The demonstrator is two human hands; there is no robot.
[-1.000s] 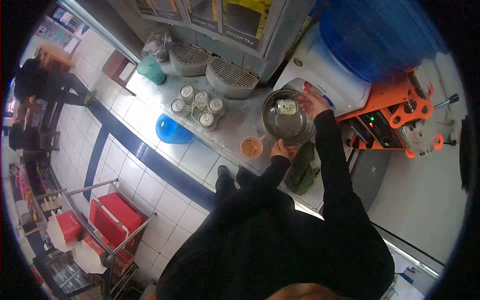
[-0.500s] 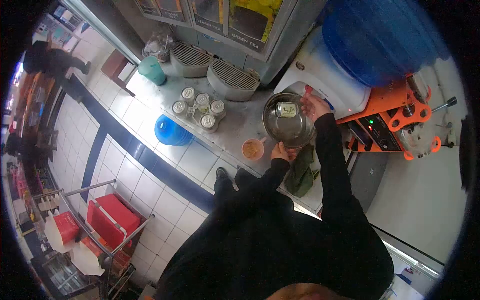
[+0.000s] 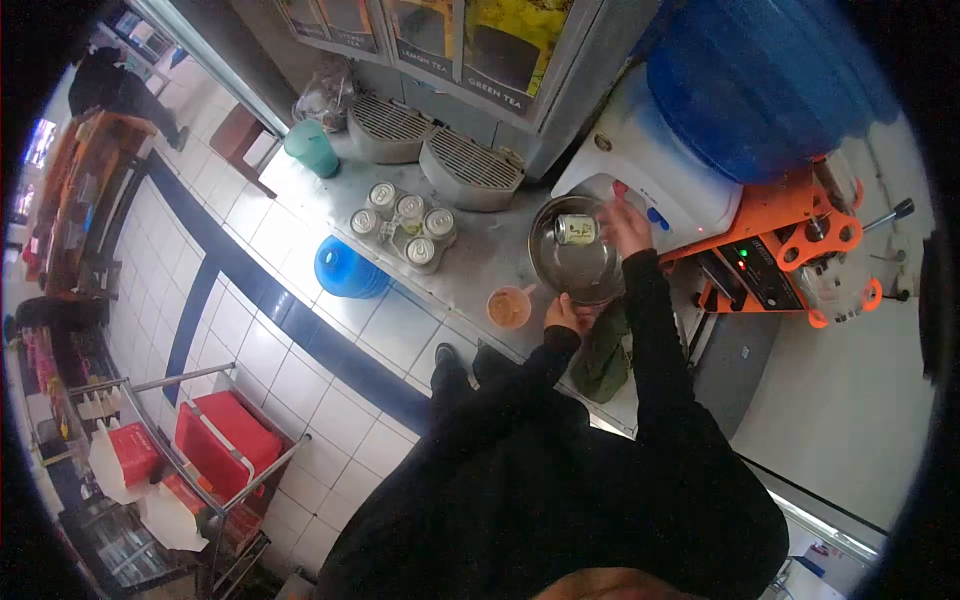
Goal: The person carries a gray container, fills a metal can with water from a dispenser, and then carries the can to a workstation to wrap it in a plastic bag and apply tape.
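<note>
At the upper centre of the frame, in the head camera's view, a person's left hand [image 3: 567, 316] grips the near rim of a metal bowl [image 3: 572, 276], thumb at the edge, while the right hand [image 3: 627, 228] reaches over the bowl's right side to the red tap [image 3: 620, 189] of a white water dispenser [image 3: 665, 180]. Whether those fingers are closed on the tap cannot be told.

Inside the bowl, towards its upper wall, a can [image 3: 576, 229] lies on its side. Room is tight to the right, where the dispenser and an orange machine [image 3: 760, 270] crowd the bowl, and below, where a green cloth [image 3: 603, 365] lies just beside it.

A pink cup [image 3: 509, 307] stands near the bowl's lower left, close to the counter's front edge. Left of the bowl, a stretch of metal counter [image 3: 485, 240] runs to a cluster of upright cans [image 3: 408, 224]. Past the edge, a blue container [image 3: 348, 270] stands above the white floor tiles [image 3: 375, 345], which spread widely through the left half.
</note>
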